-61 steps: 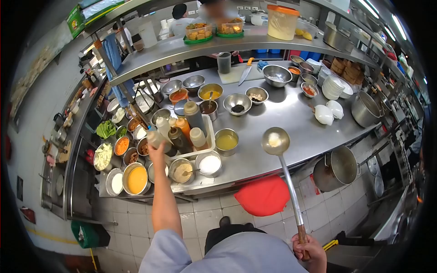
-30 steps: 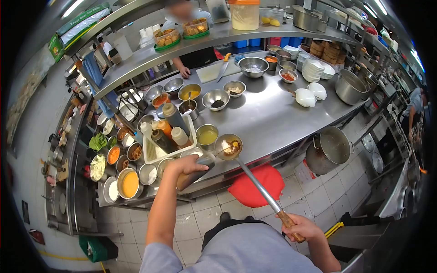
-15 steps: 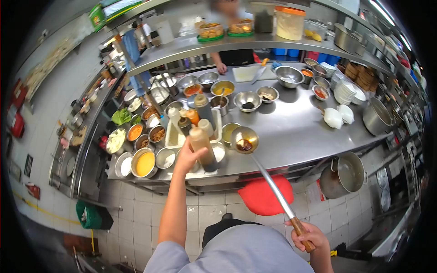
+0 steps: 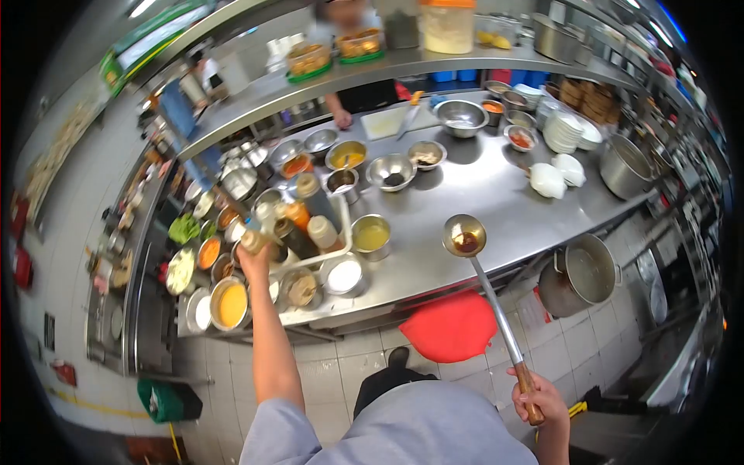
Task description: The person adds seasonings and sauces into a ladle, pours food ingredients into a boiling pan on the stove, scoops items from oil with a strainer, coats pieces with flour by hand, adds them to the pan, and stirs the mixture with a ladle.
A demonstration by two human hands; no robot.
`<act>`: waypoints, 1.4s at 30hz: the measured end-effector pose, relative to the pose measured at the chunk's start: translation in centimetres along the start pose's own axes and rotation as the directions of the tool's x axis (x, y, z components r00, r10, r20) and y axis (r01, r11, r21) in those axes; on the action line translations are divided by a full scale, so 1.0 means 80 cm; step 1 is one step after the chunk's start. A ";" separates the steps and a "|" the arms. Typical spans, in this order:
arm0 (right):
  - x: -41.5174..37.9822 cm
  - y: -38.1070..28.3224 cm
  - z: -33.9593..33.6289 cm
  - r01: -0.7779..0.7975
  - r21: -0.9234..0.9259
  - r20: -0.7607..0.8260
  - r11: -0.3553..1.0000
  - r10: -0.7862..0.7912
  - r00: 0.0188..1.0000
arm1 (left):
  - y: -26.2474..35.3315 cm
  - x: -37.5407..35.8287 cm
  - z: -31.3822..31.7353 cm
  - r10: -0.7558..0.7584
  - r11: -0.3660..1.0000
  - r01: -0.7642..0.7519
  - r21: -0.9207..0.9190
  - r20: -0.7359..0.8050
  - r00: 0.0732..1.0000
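My left hand point(image 4: 260, 263) is closed around a squeeze bottle point(image 4: 252, 241) at the left side of a white tray point(image 4: 338, 254); the hand hides most of the bottle. Inside the tray stand several other squeeze bottles, among them a dark one point(image 4: 293, 237) and a pale-topped one point(image 4: 322, 232). My right hand point(image 4: 540, 397) grips the wooden handle end of a long ladle point(image 4: 494, 298). Its bowl hangs at the counter's front edge, with dark brown sauce point(image 4: 467, 242) in the bottom. Left of the ladle is a metal pot of yellowish liquid point(image 4: 371, 237).
Metal containers of ingredients, including an orange-yellow liquid point(image 4: 232, 305), crowd the counter's left end. Bowls, a cutting board point(image 4: 387, 122) and a knife point(image 4: 409, 116) lie farther back. Across the counter shows a person's hand point(image 4: 342, 118). A large pot point(image 4: 583, 271) stands front right, beyond a red cover point(image 4: 449, 325).
My left hand has carried the squeeze bottle leftward, from in front of the tray to its left side. The ladle has shifted right, away from the pot of yellowish liquid. The view has turned slightly.
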State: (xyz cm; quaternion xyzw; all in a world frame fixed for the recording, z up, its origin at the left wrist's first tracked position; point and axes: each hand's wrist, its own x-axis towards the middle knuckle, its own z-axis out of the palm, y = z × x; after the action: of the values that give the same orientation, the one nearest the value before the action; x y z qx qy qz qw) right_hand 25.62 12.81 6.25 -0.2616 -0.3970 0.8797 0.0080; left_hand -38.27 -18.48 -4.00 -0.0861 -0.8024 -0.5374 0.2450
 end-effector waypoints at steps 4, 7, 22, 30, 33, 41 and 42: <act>-0.004 0.012 0.002 0.065 0.080 -0.024 0.995 -0.063 0.998 | -0.088 -0.006 0.032 -0.054 0.996 0.056 -0.066 0.038 0.998; -0.012 0.020 0.011 0.079 0.096 -0.114 0.992 -0.068 0.991 | 0.066 -0.065 0.059 0.091 0.993 -0.104 -0.059 -0.194 0.977; -0.022 0.111 0.149 0.378 0.237 -0.579 0.895 -0.183 0.794 | 0.040 -0.009 0.580 0.319 0.901 -0.427 -0.076 0.784 0.532; -0.011 0.167 0.246 0.569 0.230 -0.775 0.789 -0.206 0.598 | -0.017 -0.001 0.653 0.075 0.882 -0.466 0.072 0.954 0.289; 0.000 0.197 0.273 0.635 0.228 -0.820 0.738 -0.206 0.533 | -0.021 -0.003 0.636 0.286 0.709 -0.682 -0.178 0.957 0.047; 0.023 0.257 0.326 0.732 0.237 -0.887 0.639 -0.164 0.431 | 0.024 -0.027 0.612 0.006 0.947 -0.321 0.005 0.999 0.033; 0.024 0.266 0.329 0.742 0.229 -0.895 0.630 -0.164 0.416 | 0.028 -0.024 0.607 -0.012 0.969 -0.246 0.016 1.000 0.018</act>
State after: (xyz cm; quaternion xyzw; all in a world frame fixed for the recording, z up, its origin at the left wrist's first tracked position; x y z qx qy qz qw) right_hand 15.83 -19.62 4.82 -0.4870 -0.1029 0.6898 0.5258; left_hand -50.31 26.58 -17.77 -0.4787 -0.7806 -0.2256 -0.3325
